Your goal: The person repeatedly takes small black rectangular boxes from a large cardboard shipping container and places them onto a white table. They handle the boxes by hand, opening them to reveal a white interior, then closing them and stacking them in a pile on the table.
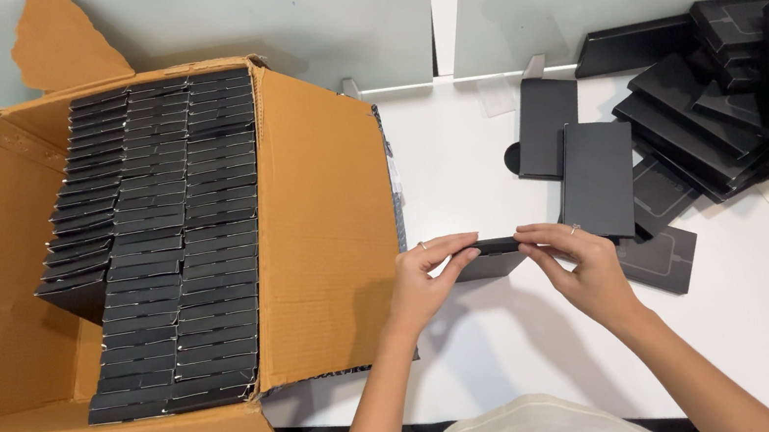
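White tabletop [460,186] at centre bears a small black box [492,259], pinched at both ends by left hand [423,285] and right hand [581,264]; even pressure is advised, carton [326,224] at nine o'clock

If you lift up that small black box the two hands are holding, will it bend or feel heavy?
The small black box looks like thin folded card, so it is probably light and might flex or dent if squeezed. The left hand and right hand hold it by fingertips only, which suggests little weight. Its flat sides should not roll.
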